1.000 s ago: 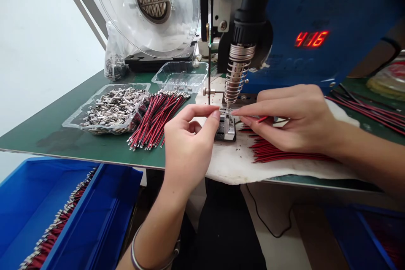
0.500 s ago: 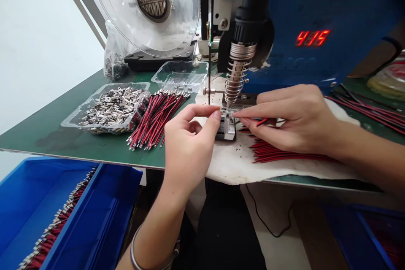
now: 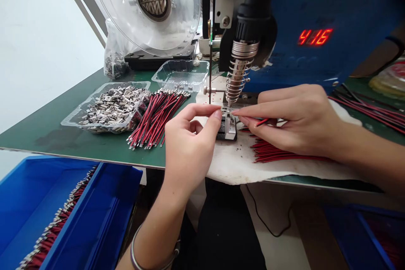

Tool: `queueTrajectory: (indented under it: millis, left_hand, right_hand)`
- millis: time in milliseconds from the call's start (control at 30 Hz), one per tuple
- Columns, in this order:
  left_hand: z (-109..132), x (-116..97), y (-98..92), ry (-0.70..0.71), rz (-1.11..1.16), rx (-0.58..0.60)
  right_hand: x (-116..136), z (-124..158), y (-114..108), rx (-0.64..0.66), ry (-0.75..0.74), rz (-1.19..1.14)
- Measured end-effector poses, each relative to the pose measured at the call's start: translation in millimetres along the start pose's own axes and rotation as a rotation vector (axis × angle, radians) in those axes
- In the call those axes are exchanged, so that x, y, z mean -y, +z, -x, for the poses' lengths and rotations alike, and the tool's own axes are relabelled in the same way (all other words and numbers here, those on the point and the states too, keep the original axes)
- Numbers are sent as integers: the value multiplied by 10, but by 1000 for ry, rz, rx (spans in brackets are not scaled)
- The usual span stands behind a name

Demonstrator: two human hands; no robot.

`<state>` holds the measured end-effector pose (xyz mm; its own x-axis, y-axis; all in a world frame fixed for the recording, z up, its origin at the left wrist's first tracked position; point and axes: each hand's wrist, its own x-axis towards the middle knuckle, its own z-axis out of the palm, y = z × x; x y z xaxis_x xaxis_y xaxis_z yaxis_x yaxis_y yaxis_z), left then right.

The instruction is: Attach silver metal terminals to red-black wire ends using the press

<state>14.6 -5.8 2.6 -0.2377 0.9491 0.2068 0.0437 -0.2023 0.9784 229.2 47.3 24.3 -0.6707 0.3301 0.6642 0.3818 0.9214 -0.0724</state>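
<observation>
My left hand (image 3: 193, 139) is closed in a pinch at the left side of a small metal fixture (image 3: 230, 128); whatever lies between thumb and forefinger is too small to make out. From the right, my right hand (image 3: 291, 120) pinches a red and black wire (image 3: 262, 122), its fingertips close to the fixture's top. The spring-wrapped soldering iron (image 3: 238, 74) points down at the fixture between my fingertips. Under my right hand, a bundle of red and black wires (image 3: 284, 154) rests on a white cloth (image 3: 232, 168).
Left on the green table (image 3: 41, 135) stand a clear tray of metal connectors (image 3: 109, 107) and a pile of wires (image 3: 158, 120). Behind are another clear tray (image 3: 182, 76) and a reel (image 3: 120, 8). The blue machine (image 3: 316, 4) shows 416. A blue bin (image 3: 104, 202) sits below.
The red display has gone from 415 to 416. Both hands hold nearly the same place, and the view has shifted very slightly.
</observation>
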Motion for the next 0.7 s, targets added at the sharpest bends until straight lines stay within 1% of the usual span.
queueTrajectory:
  millis: [133, 400, 467, 600, 700]
  left_hand:
    - [-3, -11, 6, 1, -10, 7]
    - [13, -5, -4, 2, -6, 11]
    - [10, 5, -8, 3, -10, 15]
    - [2, 14, -10, 0, -10, 5]
    - [0, 5, -9, -7, -18, 1]
  right_hand:
    - [34, 4, -15, 14, 51, 13]
    - [7, 1, -16, -10, 27, 70]
    - [13, 0, -18, -5, 57, 94]
    - [34, -10, -18, 18, 162, 137]
    - [25, -8, -9, -21, 148, 127]
